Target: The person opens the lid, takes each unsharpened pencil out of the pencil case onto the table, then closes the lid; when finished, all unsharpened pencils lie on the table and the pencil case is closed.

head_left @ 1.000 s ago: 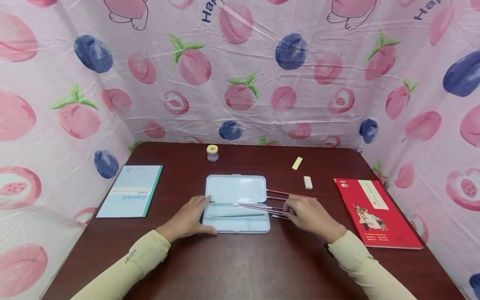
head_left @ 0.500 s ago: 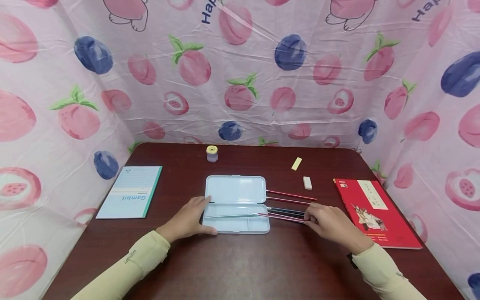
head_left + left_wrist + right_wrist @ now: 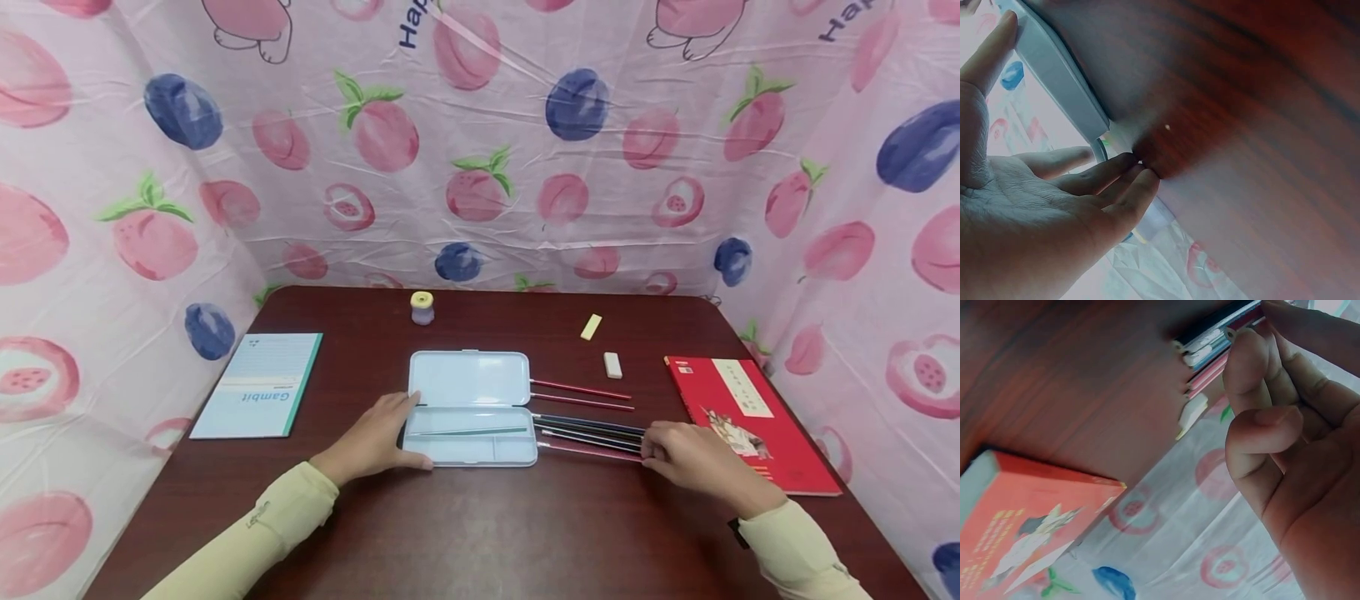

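Note:
A pale blue pencil case (image 3: 468,379) lies opened flat in the head view, with one greenish pencil (image 3: 468,432) inside its near half. My left hand (image 3: 375,437) rests at the case's left end, thumb on the front corner; the left wrist view shows its fingers (image 3: 1122,200) nearly straight beside the case wall (image 3: 1063,69). To the right of the case, my right hand (image 3: 686,458) pinches the end of a red pencil (image 3: 588,451) between thumb and forefinger. Dark pencils (image 3: 585,425) lie alongside it, and two red pencils (image 3: 581,388) lie farther back.
Behind the case are a yellow-topped pencil sharpener (image 3: 422,308), a yellow strip (image 3: 591,327) and a white eraser (image 3: 612,365). A light blue notebook (image 3: 258,387) lies left; a red book (image 3: 757,425) lies right, close to my right hand. Patterned cloth (image 3: 480,150) surrounds the table.
My right hand has moved right, drawing the red pencil from over the case to the table beside the dark pencils. My left hand has stayed at the case.

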A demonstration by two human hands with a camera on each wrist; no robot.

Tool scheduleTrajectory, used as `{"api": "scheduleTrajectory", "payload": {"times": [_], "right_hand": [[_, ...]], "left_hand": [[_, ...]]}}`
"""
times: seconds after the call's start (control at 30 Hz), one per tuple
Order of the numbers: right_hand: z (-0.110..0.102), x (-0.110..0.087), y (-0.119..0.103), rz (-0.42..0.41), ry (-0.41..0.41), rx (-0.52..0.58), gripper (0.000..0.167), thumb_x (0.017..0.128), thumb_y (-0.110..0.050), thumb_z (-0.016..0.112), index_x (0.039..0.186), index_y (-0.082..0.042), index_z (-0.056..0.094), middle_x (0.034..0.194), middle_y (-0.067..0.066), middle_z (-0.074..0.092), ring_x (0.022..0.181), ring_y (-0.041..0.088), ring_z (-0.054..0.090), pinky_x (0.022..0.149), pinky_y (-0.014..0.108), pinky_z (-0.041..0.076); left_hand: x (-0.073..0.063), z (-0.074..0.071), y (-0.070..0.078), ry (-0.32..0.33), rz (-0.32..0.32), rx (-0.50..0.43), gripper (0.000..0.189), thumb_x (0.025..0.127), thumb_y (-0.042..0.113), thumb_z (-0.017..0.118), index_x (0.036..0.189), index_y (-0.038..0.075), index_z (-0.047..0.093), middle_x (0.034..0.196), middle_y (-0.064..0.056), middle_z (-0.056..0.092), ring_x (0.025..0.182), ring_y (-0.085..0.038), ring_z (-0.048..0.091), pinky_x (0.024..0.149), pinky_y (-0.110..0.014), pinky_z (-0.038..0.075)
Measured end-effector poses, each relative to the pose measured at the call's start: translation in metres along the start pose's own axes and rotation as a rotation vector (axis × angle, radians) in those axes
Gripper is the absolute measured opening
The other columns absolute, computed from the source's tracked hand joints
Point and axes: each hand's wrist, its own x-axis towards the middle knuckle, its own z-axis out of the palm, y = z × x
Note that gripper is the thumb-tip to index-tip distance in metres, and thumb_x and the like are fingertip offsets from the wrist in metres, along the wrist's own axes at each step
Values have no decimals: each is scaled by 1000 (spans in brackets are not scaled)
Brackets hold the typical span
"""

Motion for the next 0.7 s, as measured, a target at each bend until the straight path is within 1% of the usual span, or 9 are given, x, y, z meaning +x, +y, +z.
{"api": "scheduleTrajectory", "payload": {"times": [0.3, 0.7], "right_hand": [[4, -5, 6, 30, -59, 15, 27, 81, -19, 93, 81, -25, 67, 72, -15, 52, 62, -3, 41, 57, 21, 40], [6, -3, 5, 40, -70, 22, 24, 80, -22, 94, 81, -25, 70, 72, -15, 55, 62, -2, 42, 56, 21, 41]], "left_hand": [[0, 0, 1, -1, -5, -4, 117, 76, 54, 94, 164, 2, 38, 166, -23, 42, 155, -41, 40, 125, -59, 40], [0, 0, 0, -3, -10, 3, 117, 76, 55, 94, 165, 3, 38, 167, -23, 42, 155, -40, 40, 125, -59, 40]]}}
